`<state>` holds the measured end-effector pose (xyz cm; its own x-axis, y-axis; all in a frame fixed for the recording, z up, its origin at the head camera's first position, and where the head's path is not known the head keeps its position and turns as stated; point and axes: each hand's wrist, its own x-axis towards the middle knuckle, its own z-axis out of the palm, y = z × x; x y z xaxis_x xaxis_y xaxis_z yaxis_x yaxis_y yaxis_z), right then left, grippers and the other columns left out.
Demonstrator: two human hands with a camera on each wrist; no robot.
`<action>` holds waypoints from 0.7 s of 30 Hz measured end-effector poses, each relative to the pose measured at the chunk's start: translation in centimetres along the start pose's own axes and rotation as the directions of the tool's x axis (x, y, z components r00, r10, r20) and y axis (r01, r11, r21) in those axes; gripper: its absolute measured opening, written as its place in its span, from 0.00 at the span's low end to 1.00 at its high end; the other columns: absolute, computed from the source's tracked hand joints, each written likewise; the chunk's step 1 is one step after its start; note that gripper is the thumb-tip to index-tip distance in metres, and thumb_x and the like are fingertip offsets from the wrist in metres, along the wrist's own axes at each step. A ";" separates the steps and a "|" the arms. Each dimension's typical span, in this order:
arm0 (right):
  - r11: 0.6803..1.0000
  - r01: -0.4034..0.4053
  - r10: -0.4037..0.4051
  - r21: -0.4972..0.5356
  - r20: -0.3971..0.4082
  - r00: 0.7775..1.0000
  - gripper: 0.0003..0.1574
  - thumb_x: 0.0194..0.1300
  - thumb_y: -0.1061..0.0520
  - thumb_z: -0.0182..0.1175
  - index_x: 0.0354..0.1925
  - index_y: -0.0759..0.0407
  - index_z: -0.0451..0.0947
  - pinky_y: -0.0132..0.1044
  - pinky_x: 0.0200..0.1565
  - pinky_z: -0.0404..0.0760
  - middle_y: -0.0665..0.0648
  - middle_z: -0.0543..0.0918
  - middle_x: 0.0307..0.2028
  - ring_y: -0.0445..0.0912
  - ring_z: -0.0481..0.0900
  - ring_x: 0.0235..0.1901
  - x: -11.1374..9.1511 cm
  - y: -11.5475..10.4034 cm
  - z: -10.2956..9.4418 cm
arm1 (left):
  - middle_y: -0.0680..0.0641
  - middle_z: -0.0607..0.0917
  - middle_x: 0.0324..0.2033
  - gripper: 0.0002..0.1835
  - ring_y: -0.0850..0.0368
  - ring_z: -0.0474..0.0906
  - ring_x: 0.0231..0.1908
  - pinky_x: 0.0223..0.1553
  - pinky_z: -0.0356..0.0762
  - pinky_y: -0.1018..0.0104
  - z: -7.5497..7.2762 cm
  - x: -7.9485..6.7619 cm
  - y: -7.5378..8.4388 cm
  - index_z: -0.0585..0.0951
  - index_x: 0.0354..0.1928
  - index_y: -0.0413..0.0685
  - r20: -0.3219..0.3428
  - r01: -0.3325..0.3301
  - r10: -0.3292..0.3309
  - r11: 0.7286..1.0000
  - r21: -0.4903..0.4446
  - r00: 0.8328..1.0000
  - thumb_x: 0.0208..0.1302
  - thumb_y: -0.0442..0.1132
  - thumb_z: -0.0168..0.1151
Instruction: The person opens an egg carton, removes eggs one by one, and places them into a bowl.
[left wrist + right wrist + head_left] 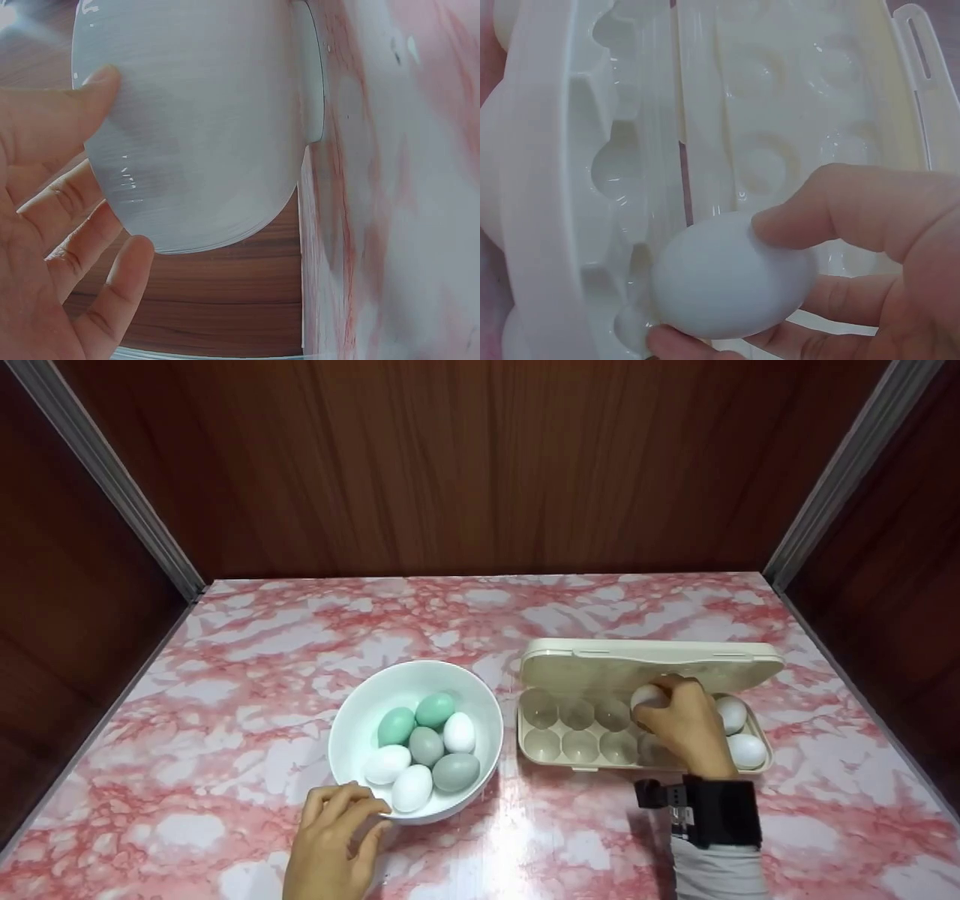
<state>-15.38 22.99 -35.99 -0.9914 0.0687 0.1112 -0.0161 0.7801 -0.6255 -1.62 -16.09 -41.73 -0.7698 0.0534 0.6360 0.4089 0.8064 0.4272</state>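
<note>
My right hand (686, 727) holds a white egg (735, 274) between thumb and fingers, over the back row of an open beige egg box (596, 769). Two more white eggs (747, 751) sit at the box's right end, one behind the other; the hand hides some cups beside them. To the left stands a white bowl (346, 727) with green eggs (396, 726), grey eggs (456, 772) and white eggs (412, 788) in it. At the bowl's near left rim, my left hand (334, 836) grips the edge, thumb (97, 94) on the outer wall and fingers over the rim.
The egg box's lid (652, 649) stands raised along its back side. Everything rests on a red-and-white marbled table (247, 675). Dark wood panels (480, 472) close off the back and both sides, with grey metal strips (836, 472) at the corners.
</note>
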 end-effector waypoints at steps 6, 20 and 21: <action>1.000 0.017 -0.016 0.018 -0.007 1.000 0.26 0.50 0.60 0.62 0.50 0.65 0.81 0.47 0.47 0.76 0.69 0.83 0.47 0.58 0.79 0.44 -0.1 -0.3 0.0 | 0.50 0.84 0.40 0.15 0.58 0.68 0.44 0.26 0.77 0.75 0.0 -0.1 0.1 0.86 0.34 0.50 0.001 0.005 -0.005 1.000 -0.009 1.000 0.43 0.28 0.77; 0.998 0.028 -0.030 0.056 0.032 0.999 0.27 0.55 0.58 0.61 0.54 0.67 0.78 0.54 0.52 0.80 0.71 0.81 0.50 0.60 0.80 0.47 -0.6 -2.3 0.3 | 0.51 0.84 0.40 0.16 0.57 0.69 0.44 0.27 0.76 0.75 -0.1 0.0 0.1 0.86 0.34 0.52 0.005 0.018 -0.018 1.000 -0.007 1.000 0.42 0.28 0.78; 0.998 0.027 -0.029 0.056 0.036 0.999 0.28 0.55 0.58 0.61 0.54 0.67 0.78 0.54 0.52 0.80 0.71 0.81 0.51 0.60 0.80 0.47 -0.6 -2.5 0.3 | 0.51 0.84 0.40 0.16 0.57 0.69 0.45 0.26 0.76 0.76 -0.1 0.0 0.1 0.86 0.34 0.52 0.007 0.021 -0.021 1.000 -0.010 1.000 0.42 0.27 0.78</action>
<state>-14.77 20.80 -34.72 -0.9946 0.0231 0.1013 -0.0504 0.7456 -0.6645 -1.53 -16.05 -41.66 -0.7818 0.0403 0.6223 0.3973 0.8013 0.4472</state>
